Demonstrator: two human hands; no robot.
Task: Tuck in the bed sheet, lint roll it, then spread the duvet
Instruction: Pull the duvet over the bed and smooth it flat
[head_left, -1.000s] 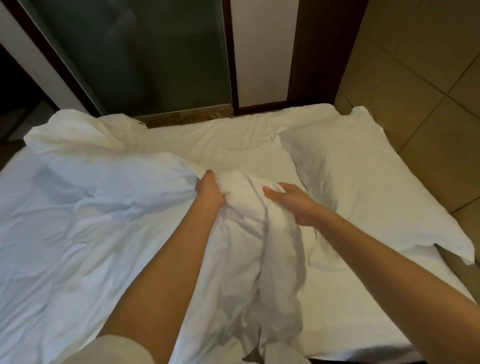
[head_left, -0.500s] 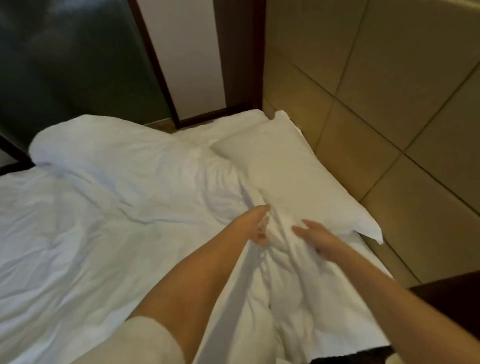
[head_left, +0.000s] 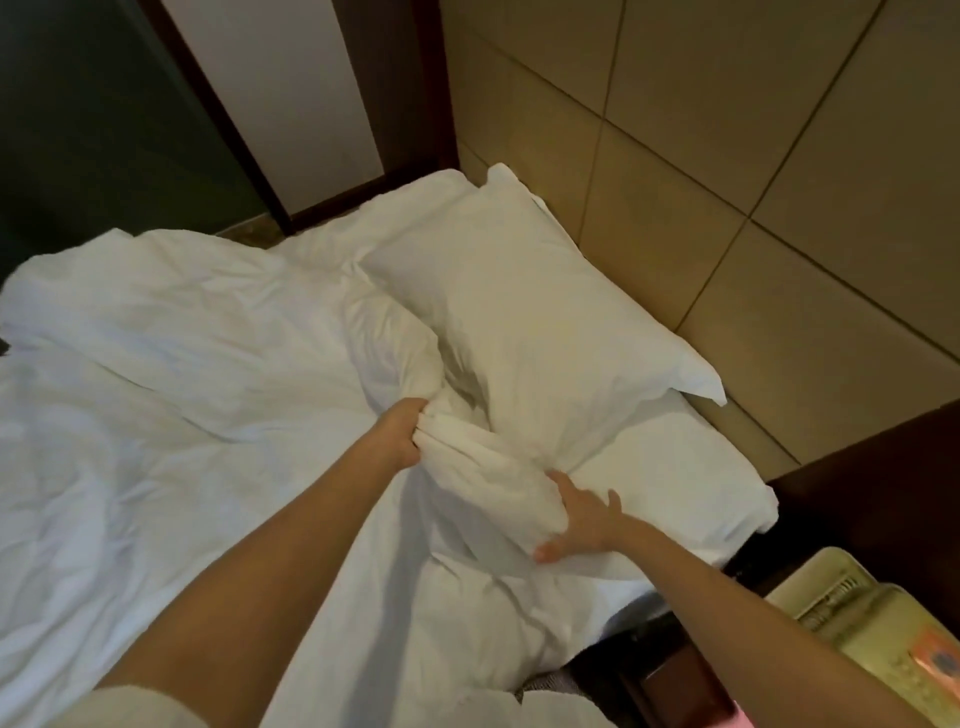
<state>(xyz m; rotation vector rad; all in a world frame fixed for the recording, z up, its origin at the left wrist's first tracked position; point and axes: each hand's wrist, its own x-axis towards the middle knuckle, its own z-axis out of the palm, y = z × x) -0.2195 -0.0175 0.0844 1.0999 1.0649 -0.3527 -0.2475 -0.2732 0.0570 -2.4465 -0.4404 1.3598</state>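
While the left hand (head_left: 405, 434) clenches a bunched ridge of the duvet (head_left: 182, 389) at mid-frame, the right hand (head_left: 579, 525) lies against the right side of the same bundle, thumb splayed low, fingertips partly lost in the fabric; cannot tell whether it grasps or only presses. Duvet: white, rumpled, covers the left half of the frame; its gathered edge butts against the lower corner of the pillow (head_left: 545, 322). Pillow lies upper centre-right, along the tan panelled wall (head_left: 779, 208); bed sheet (head_left: 685, 483) shows bare just below and right of the pillow; it looks smooth there, though its tucked edge is hidden.

Judgement: step in hand is spreading the duvet, top edge to meet the pillow. To do it well: take the edge at two points farther apart, so the bunch opens; lift slightly rather than drag, so the bed sheet beneath does not pull loose; lay the edge square to the pillow, then smooth outward toward the left of the frame, where creases are heaviest. Risk: knocking the pillow askew.

Containers: one pale yellow-green boxy item (head_left: 857, 618) at lower right, beside dark furniture (head_left: 883, 467); slotted top; an orange patch (head_left: 935, 662) on it; cannot tell whether it holds anything.
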